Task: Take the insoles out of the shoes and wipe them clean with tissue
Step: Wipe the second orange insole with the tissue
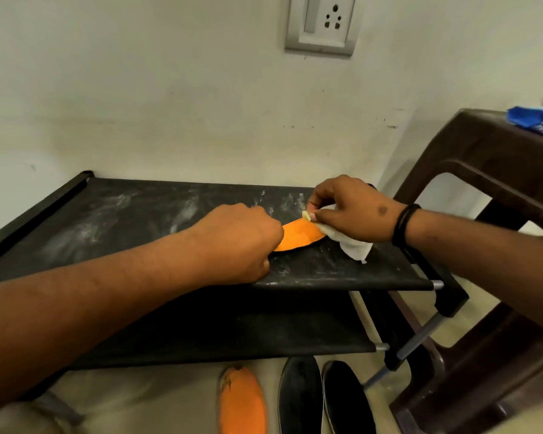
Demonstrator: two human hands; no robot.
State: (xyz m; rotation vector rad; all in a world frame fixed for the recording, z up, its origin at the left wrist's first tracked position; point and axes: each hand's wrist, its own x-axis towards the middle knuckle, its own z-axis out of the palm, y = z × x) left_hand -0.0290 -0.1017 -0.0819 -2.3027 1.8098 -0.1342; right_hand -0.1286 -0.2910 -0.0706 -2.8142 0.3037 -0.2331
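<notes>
The orange insole (301, 238) lies on the dusty black top shelf of the shoe rack (145, 214), stretched between the two hands. Its long axis runs roughly left to right, tilted a little: the end under the left hand (242, 242) sits nearer the person, the other end points toward the right hand (351, 211) and slightly toward the wall. The left hand is clenched over the near end, its fingers curled round the insole and pinning it to the shelf. The right hand pinches the far tip of the insole through a crumpled white tissue (351, 245), which trails out below the palm onto the shelf.

The wipe looks under way on this insole. Since the right hand already sits at one end and the left anchors the other, the next stroke would likely run along the length, from the right hand toward the left.

Below the hands, on the floor in front of the rack, lie a second orange insole (242, 402) and, to its right, two dark shoes (323, 399) side by side. Beyond the right wrist stands a brown plastic stool (470, 170).
</notes>
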